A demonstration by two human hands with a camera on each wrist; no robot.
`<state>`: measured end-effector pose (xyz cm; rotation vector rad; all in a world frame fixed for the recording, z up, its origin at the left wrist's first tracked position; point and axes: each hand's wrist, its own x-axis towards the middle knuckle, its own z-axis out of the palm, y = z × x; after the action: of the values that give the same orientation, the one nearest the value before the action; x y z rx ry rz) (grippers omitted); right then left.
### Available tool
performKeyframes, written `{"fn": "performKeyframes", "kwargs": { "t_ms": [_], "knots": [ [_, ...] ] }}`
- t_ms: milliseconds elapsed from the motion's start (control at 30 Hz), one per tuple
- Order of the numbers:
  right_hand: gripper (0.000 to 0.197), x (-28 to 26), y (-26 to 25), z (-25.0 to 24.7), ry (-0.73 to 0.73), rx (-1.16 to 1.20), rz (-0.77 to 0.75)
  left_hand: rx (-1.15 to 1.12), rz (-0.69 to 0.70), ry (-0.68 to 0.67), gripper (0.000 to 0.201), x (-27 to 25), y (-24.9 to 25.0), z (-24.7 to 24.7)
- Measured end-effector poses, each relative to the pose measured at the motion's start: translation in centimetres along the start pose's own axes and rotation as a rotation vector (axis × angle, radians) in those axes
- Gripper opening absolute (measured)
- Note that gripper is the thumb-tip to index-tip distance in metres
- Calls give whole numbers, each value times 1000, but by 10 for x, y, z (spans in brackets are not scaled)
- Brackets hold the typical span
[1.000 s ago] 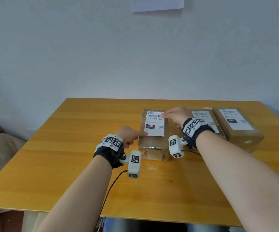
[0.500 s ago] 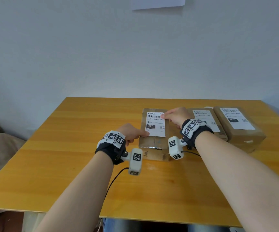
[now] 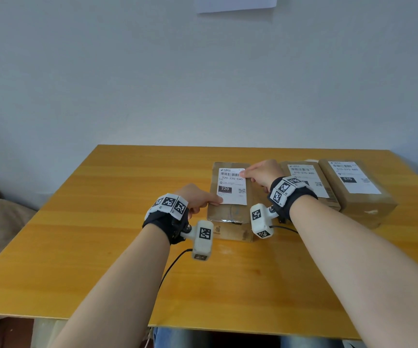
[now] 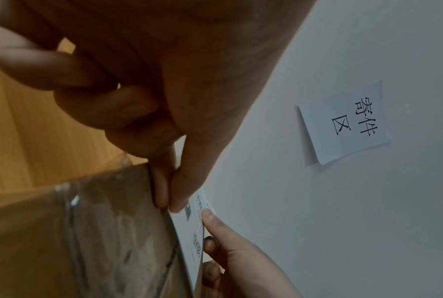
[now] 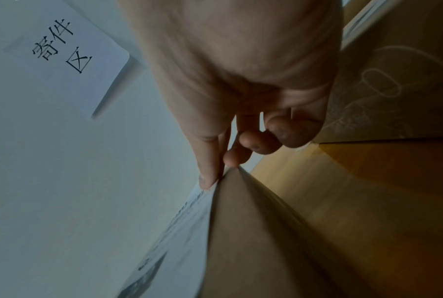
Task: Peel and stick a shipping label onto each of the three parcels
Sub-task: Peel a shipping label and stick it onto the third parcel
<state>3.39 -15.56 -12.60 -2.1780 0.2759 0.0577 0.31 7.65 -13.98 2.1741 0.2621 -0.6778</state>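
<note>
Lying on the third parcel [image 3: 230, 197], the last label [image 3: 232, 186] is almost stuck down. The left hand [image 3: 198, 198] pinches its corner at 7 o'clock between thumb and forefinger, and the right hand [image 3: 260, 173] pinches the corner at 1 o'clock. At 3 o'clock, two parcels [image 3: 311, 187] [image 3: 356, 189] already carry labels. I judge only the release and smoothing are left, on the wooden table [image 3: 102, 222].

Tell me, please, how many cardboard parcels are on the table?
3. The left parcel lies under both hands, with the label on top. The middle parcel lies beside it, partly behind the right wrist. The right parcel touches the middle one. None seems hidden.
</note>
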Motion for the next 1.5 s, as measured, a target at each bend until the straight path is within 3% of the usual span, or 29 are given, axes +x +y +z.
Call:
{"fn": "performKeyframes", "kwargs": {
  "t_ms": [333,533,700,967,1267,1500],
  "knots": [
    [27,-1,0,0,8,-43,-6,40,-2,5,40,-7,6,-2],
    [27,1,3,-1,-8,-31,-5,64,5,-1,59,-5,8,-2],
    [26,4,4,-1,-20,-47,-6,99,4,-14,30,-12,13,-3],
    [26,4,4,-1,-19,-75,-12,126,-2,-24,26,-14,14,-4],
    [32,4,1,-1,-30,-126,-16,119,-56,-38,44,-17,7,-3],
    [49,-6,1,-6,-102,-54,104,69,-83,-29,50,-13,4,-2]
  ]
}}
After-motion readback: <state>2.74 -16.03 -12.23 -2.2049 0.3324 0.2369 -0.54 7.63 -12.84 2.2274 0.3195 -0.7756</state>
